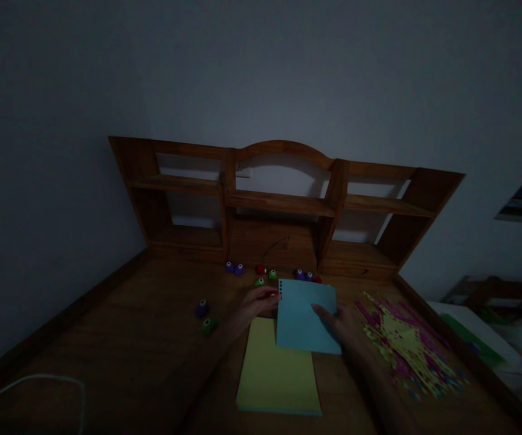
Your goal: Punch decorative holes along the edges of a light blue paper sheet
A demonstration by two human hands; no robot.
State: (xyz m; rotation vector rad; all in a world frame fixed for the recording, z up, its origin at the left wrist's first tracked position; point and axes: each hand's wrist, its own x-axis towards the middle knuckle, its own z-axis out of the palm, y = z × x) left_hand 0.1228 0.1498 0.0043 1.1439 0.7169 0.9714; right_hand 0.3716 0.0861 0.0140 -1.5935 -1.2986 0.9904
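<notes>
My right hand (337,324) grips a light blue sheet of paper (304,311) near its right side, thumb on top. A row of small dark marks, like holes, runs down the sheet's upper left edge. At that edge my left hand (254,304) is closed on a small red piece (272,293), mostly covered by the fingers, so its kind is unclear. The blue sheet is held over the top of a stack of yellow paper (279,377) lying on the desk. Just behind my left hand is a small green piece (259,282) with a white round top.
Small purple pieces (234,268), a red one (260,269) and a purple pair (304,275) stand near the wooden shelf (283,203). A purple piece (202,309) and green piece (209,325) lie left. Yellow and pink strips (406,338) are heaped right. A white cable (52,377) lies front left.
</notes>
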